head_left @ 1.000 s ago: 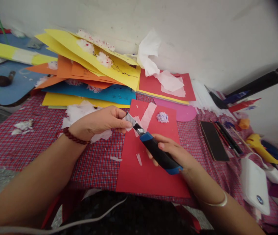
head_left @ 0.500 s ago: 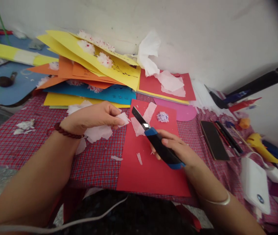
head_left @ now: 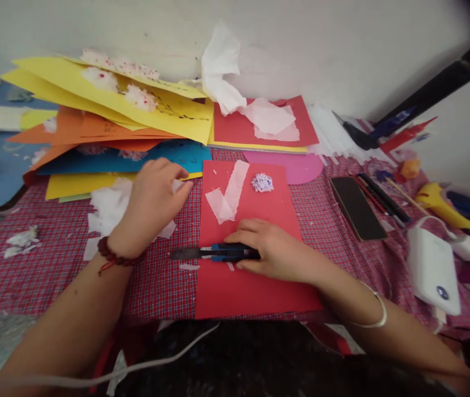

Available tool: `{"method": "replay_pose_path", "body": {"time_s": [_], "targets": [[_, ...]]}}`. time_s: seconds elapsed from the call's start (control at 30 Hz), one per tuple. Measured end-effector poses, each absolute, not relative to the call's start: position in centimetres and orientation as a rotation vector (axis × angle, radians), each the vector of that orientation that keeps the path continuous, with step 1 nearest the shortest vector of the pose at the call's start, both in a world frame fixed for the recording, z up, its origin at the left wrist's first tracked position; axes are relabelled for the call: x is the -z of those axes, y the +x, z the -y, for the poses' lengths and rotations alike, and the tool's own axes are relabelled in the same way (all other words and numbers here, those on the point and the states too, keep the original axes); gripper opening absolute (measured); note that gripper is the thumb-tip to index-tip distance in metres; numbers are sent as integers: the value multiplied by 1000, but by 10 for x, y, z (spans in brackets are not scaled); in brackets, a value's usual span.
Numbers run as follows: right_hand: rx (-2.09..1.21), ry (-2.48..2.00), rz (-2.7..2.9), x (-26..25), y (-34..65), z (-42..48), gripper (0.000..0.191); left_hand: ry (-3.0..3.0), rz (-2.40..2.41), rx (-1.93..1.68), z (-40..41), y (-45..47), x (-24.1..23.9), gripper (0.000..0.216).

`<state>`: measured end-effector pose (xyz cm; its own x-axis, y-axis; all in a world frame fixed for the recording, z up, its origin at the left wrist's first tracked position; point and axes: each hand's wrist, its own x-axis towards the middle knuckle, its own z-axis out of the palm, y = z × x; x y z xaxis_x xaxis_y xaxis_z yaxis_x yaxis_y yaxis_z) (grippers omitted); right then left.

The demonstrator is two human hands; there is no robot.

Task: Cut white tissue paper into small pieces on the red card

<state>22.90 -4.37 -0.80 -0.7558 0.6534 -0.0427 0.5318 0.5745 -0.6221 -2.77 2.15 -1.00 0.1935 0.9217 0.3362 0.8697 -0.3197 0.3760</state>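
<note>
Knife (head_left: 218, 252) runs side to side, nearly level along its long axis, blade (head_left: 184, 253) pointing left. Beneath it, from afar, I see the checked tablecloth (head_left: 164, 295), then the red paper (head_left: 255, 292), whose left edge the blade crosses. My right hand (head_left: 274, 251) grips the handle (head_left: 235, 252); my left hand (head_left: 156, 193) is curled, a pale scrap (head_left: 176, 186) inside, pinched or not I cannot tell.

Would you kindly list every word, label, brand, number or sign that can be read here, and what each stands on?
None can be read.
Orange card: small dark marks, too blurred to read.
Blue card: faint dark marks, too small to read.
Knife: pale patch near the blade, any lettering too small.
White device: round dark mark, not legible.
</note>
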Motion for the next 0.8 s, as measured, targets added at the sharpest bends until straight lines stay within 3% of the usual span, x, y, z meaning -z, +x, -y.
{"method": "replay_pose_path", "body": {"time_s": [0.17, 0.37, 0.47, 0.8], "targets": [[-902, -993, 2632, 9, 228, 43, 29, 2413, -1480, -466, -24, 0, 10, 15], [-851, -1002, 2629, 8, 228, 44, 24, 2448, -1581, -22, -51, 11, 6, 21], [-821, -1013, 2618, 10, 229, 44, 22, 2282, -1557, 53, -59, 12, 8, 11], [-721, -1061, 2203, 21, 236, 30, 16, 1899, -1380, -400, -36, 8, -2, 14]]}}
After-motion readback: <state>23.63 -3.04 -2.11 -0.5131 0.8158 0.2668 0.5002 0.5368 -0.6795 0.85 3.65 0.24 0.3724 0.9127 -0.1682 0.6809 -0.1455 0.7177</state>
